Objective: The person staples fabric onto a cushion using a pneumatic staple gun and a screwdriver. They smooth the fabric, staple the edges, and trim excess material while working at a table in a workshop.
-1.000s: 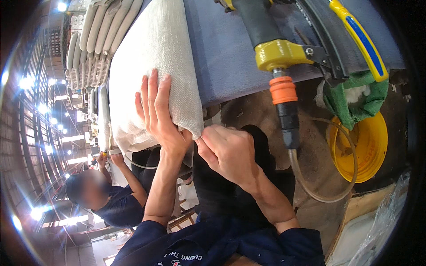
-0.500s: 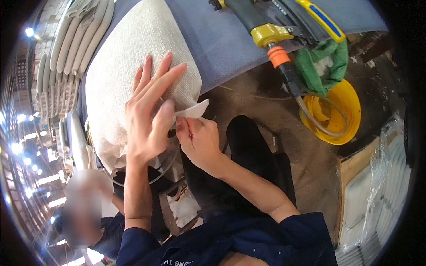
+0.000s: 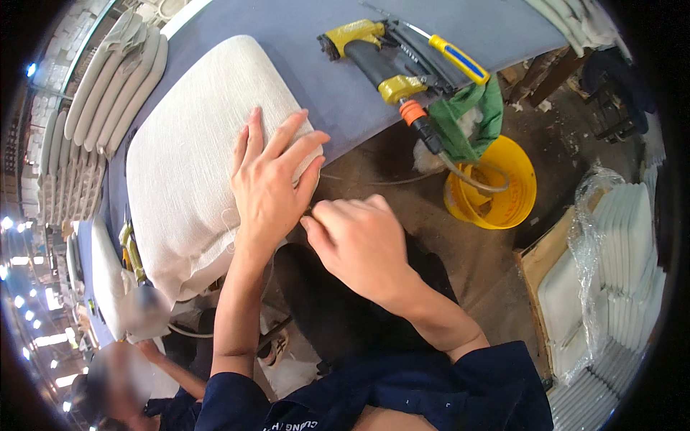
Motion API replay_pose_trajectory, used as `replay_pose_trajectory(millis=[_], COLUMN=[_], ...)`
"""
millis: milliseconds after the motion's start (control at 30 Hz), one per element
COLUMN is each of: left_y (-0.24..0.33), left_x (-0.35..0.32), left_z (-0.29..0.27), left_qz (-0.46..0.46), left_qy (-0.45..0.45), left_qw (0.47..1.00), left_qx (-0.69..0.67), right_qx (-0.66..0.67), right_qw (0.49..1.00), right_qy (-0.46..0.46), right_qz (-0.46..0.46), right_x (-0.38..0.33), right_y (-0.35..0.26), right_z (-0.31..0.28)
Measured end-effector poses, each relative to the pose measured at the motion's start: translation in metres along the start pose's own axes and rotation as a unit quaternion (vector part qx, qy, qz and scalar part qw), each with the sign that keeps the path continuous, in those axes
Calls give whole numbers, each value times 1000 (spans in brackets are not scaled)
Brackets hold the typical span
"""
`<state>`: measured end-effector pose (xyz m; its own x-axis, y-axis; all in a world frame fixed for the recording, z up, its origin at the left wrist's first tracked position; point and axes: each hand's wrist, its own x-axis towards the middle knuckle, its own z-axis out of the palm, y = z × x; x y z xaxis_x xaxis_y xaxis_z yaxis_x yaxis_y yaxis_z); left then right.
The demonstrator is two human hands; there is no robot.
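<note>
A cream fabric-covered seat cushion [image 3: 190, 144] lies on the blue-grey tabletop and reaches over its near edge, its cloth gathered and wrinkled along the near side. My left hand [image 3: 273, 169] rests on the cushion's right corner, fingers spread and pointing away from me. Just below its thumb, off the table edge, my right hand [image 3: 363, 241] is closed with the fingers curled under. What it grips is hidden from view; the cushion's corner is right beside it.
On the table to the right lie a yellow and black staple gun [image 3: 377, 68] with a hose and a screwdriver [image 3: 460, 59]. A green cloth bag [image 3: 471, 122] hangs above a yellow bucket [image 3: 521, 183]. White panels [image 3: 571, 294] stand lower right; pads [image 3: 118, 86] are stacked left. Another person works lower left.
My right hand has moved right and turned knuckles-up; the fabric flap it pinched is out of sight. My left hand has slid to the cushion's right corner. The view has shifted.
</note>
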<state>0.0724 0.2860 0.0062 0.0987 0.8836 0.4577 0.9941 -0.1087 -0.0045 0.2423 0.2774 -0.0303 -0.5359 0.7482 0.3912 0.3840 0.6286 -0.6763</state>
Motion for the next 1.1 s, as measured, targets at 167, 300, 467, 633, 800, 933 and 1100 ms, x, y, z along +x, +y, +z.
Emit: replay_pose_trajectory(millis=[167,300,467,633,800,933,1100], left_y=[0,-4,-5,-13,-13,-15,-16], left_x=[-4,6,5,-4,6,7,8], left_z=[-15,-8,-5,-17,-18,-23,-24], left_qz=[-7,11,39,48,67,79,83], left_qy=[-1,9,1,-20,-44,-80,-83], left_qw=[1000,999,999,999,997,993,993], left_qx=[-22,-39,-32,-6,8,31,32], right_qx=[-176,-385,-171,365,457,318,342], right_qw=[954,907,976,869,848,931,929], right_qy=[239,166,116,334,196,175,135], right_qz=[-50,22,66,19,186,26,36], right_x=[99,158,148,36,-42,-37,-26], right_y=[29,106,90,34,30,41,46], right_z=[-50,-12,-73,-31,28,39,44])
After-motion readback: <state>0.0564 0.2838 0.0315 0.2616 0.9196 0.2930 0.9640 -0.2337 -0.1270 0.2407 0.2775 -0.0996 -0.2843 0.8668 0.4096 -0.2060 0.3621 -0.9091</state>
